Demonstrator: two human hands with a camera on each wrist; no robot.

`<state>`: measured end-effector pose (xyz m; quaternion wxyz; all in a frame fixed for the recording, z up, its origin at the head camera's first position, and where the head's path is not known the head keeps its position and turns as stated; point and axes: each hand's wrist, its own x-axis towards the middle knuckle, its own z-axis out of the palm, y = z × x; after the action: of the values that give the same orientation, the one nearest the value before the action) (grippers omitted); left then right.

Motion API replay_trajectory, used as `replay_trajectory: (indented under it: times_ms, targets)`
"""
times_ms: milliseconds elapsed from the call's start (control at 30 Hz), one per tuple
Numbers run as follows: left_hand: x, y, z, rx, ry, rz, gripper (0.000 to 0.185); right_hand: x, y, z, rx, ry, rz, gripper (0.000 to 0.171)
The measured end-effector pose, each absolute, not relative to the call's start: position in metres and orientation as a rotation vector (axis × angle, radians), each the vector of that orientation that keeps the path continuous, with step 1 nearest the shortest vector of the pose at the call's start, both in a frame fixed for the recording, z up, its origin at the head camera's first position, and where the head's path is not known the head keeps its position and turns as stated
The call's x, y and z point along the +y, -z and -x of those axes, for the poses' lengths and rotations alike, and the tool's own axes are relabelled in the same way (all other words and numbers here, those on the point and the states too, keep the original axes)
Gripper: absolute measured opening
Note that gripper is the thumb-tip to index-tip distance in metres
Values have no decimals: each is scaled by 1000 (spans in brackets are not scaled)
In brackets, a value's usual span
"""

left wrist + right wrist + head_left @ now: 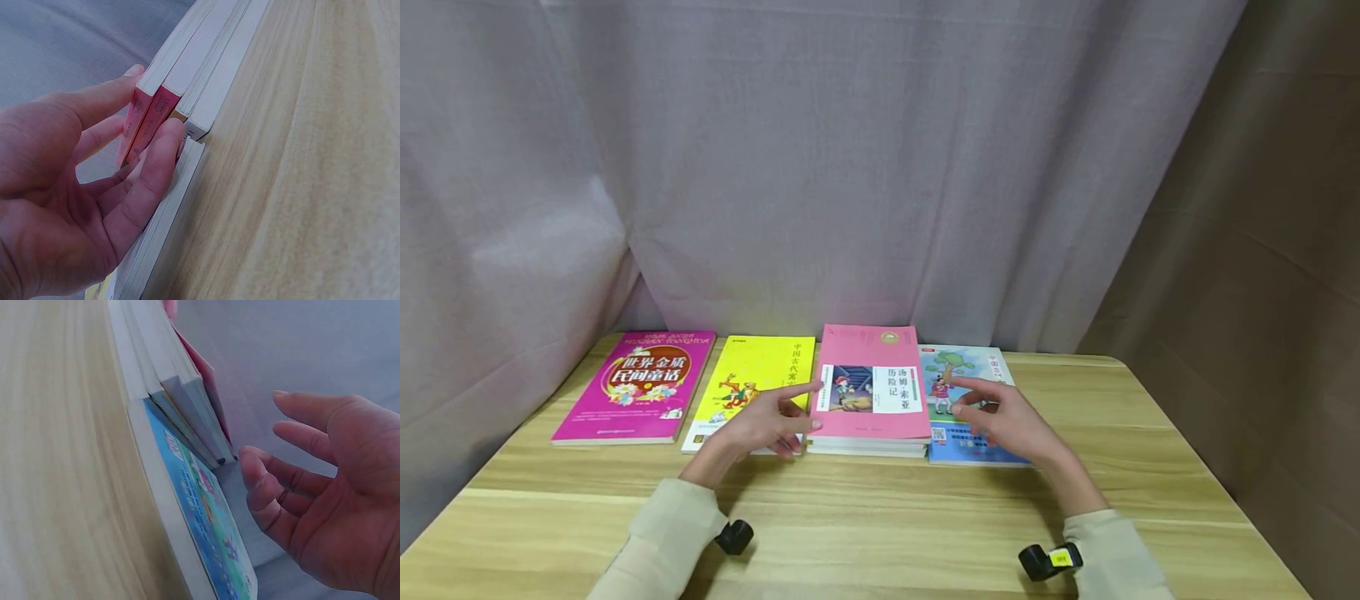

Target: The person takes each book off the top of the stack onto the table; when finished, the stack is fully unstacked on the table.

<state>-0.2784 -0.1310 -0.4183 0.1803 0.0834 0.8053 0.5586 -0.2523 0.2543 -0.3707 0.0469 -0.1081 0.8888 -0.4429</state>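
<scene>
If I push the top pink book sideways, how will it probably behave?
The pink book probably flexes, since its thin cover lifts away from the pages. It may slide rather than tip, because it lies flat on other books.

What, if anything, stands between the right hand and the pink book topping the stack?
Nothing visible: open space separates the right hand from the pink book. The blue-and-green book lies lower, not between them.
</scene>
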Motion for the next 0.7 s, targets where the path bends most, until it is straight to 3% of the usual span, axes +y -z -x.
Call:
replay_trajectory:
  times_ms: [700]
  targets:
    - [-129, 418, 280, 2266, -1586, -216, 72, 222, 392, 268, 2468, 1459, 394, 54]
